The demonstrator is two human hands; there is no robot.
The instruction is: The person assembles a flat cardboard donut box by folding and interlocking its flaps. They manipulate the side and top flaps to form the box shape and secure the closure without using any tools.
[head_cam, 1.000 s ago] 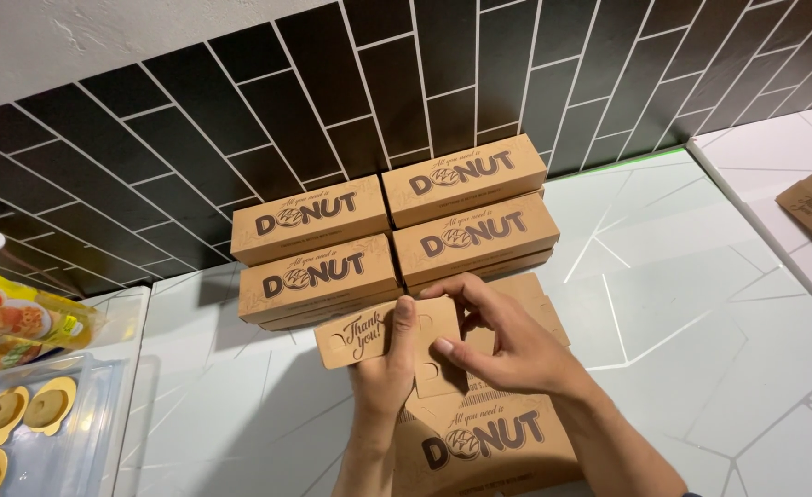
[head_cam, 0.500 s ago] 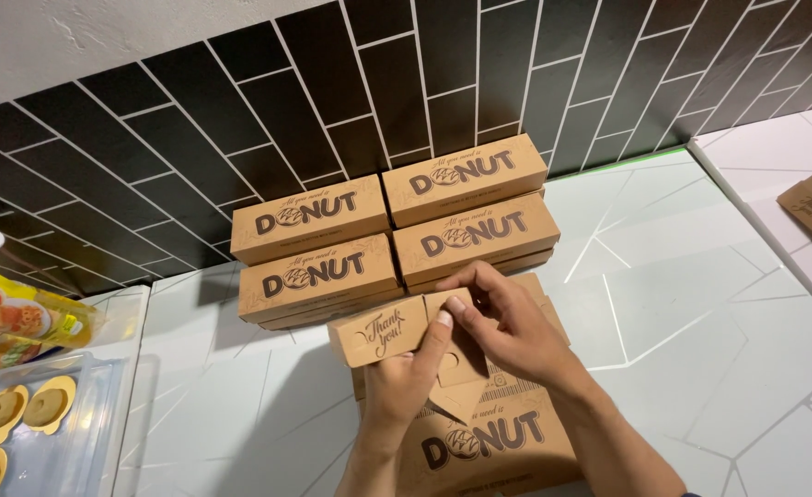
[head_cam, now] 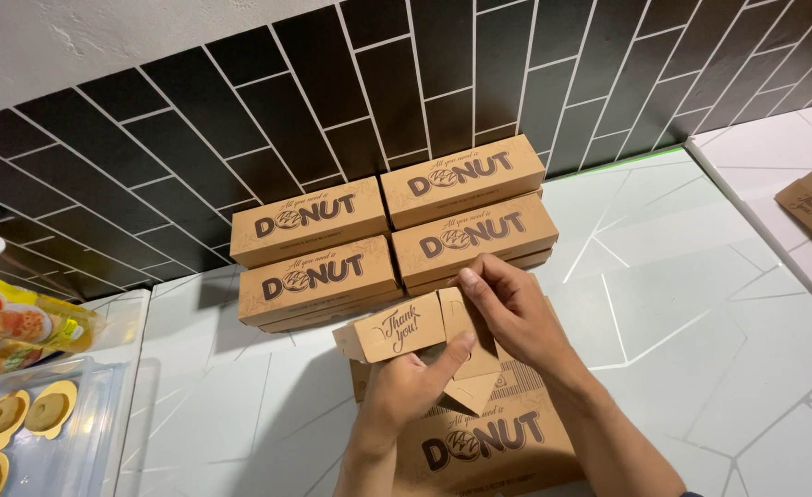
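Box (head_cam: 479,442), brown cardboard, end flap (head_cam: 397,329) raised; left hand (head_cam: 406,391) and right hand (head_cam: 512,308) fingers pinch flaps. Four closed boxes (head_cam: 387,235) stacked behind.

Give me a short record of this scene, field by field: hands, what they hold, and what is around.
Left hand: grips the end flap of a brown cardboard box
Right hand: pinches the same flap from above
Behind: four closed brown boxes, stacked two by two against a black tiled wall
Surface: white counter
Far left: clear tray holding yellow rings
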